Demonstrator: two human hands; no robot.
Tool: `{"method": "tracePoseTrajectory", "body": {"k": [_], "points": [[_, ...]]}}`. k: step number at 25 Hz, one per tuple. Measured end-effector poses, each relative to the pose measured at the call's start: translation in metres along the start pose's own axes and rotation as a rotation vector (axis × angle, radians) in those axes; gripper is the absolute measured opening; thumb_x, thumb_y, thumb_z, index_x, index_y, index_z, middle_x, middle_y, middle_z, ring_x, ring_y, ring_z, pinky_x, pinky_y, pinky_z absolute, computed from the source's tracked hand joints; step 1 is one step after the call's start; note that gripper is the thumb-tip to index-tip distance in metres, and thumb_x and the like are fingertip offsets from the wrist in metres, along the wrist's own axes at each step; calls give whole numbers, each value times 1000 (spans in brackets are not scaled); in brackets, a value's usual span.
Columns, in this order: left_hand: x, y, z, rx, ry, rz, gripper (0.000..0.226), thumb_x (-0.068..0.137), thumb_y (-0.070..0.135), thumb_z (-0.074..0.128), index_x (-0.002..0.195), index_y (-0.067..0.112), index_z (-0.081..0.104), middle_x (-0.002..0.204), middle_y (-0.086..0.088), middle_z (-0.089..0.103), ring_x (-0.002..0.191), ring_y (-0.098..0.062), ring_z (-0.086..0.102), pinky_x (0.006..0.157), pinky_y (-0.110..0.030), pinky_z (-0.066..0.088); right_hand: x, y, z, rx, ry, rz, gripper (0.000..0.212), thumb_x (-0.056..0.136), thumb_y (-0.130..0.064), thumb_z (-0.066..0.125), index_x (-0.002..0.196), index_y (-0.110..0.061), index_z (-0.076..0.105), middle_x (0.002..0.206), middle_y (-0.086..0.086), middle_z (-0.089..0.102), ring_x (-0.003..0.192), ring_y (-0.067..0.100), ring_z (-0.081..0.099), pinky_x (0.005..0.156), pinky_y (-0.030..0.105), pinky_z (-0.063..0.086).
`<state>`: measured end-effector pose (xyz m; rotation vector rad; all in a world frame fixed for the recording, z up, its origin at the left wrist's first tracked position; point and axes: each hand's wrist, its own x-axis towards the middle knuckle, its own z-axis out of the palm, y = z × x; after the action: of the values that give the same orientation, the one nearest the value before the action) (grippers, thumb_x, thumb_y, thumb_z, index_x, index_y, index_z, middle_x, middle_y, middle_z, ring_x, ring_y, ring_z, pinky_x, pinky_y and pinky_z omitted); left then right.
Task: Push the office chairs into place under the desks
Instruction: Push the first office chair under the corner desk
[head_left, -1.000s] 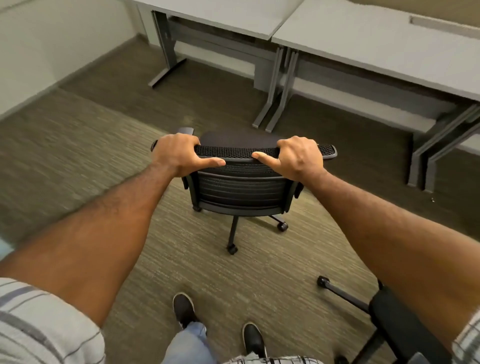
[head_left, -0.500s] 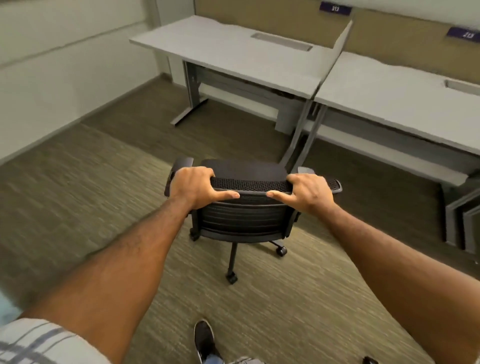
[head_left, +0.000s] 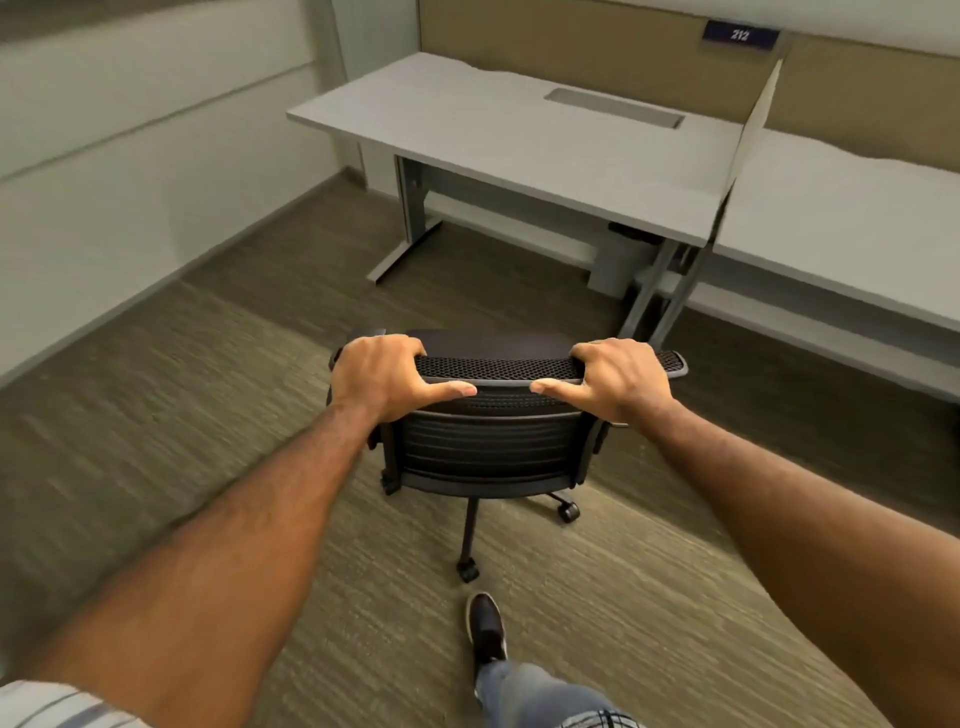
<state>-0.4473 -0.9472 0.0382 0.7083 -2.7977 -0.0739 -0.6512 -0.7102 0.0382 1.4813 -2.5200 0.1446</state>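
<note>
Chair: the black office chair (head_left: 491, 441) stands on the carpet (head_left: 156, 441) directly under both hands, its mesh backrest top edge gripped between them; its seat lies just beyond the hands.
Left hand: the left hand (head_left: 387, 379) is clenched on the left end of the backrest top, fingers curled over the far side, thumb pointing inward along the near edge.
Right hand: the right hand (head_left: 615, 379) grasps the right end the same way, thumb pointing toward the left hand.
Arms: both forearms reach forward, nearly straight, converging on the chair.
Table: the grey table (head_left: 519, 135) stands ahead of the hands, well apart from the chair; a second table (head_left: 841, 218) adjoins it, beyond the right hand.
Shoe: a dark shoe (head_left: 485, 626) is planted behind the chair's casters.
</note>
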Motion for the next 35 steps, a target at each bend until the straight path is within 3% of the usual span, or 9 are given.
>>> {"method": "tracePoseTrajectory", "body": {"k": [2,5,10,19,25,30,33,35], "points": [[36,-35,7,-15,9,-24,103,46,114,25,82,28,68,69,9,58,68,-21,61,57,-32,36,53,-8,14,14,-7,-22,91,71,-106,14,62,-23,48,61,-6,53,56,20,50,48,31,19],[80,-87,15,-53,0,-42,94,48,113,28,79,31,62,69,12,53,69,-17,56,59,-32,35,123,-26,35,35,-14,-32,95,67,-108,14,66,-21,52,68,-3,61,64,23,59,53,34,31],[155,-164,26,-88,68,-52,105,57,109,24,99,27,75,86,7,73,82,-19,69,65,-30,39,230,-55,60,74,-47,-14,102,66,-107,6,75,-19,57,74,-3,62,68,20,61,61,39,48],[318,-327,46,-70,91,4,93,65,107,25,88,31,74,76,8,69,69,-16,59,61,-32,38,429,-107,106,73,0,76,88,72,-106,23,61,-23,51,54,-9,50,49,9,46,46,30,30],[384,-456,53,-118,59,120,91,75,100,24,99,30,76,89,9,74,79,-15,66,72,-35,44,518,-195,128,103,-18,160,89,78,-102,19,74,-23,60,67,-7,58,63,13,56,62,37,50],[454,-528,58,-105,72,151,82,79,95,27,94,32,77,84,10,73,75,-13,64,70,-32,40,597,-229,144,81,-30,224,90,77,-103,17,76,-24,61,67,-8,58,64,13,56,63,37,51],[503,-563,63,-129,46,159,81,78,95,26,91,33,77,81,11,71,69,-8,55,67,-32,39,646,-238,154,68,-11,250,89,78,-102,17,73,-24,60,65,-8,57,61,13,54,56,33,44],[534,-588,67,-121,11,155,80,78,95,26,93,35,77,83,12,72,71,-10,59,66,-33,43,677,-245,159,60,2,260,88,79,-101,18,70,-24,57,61,-8,54,56,11,50,49,31,34]]}}
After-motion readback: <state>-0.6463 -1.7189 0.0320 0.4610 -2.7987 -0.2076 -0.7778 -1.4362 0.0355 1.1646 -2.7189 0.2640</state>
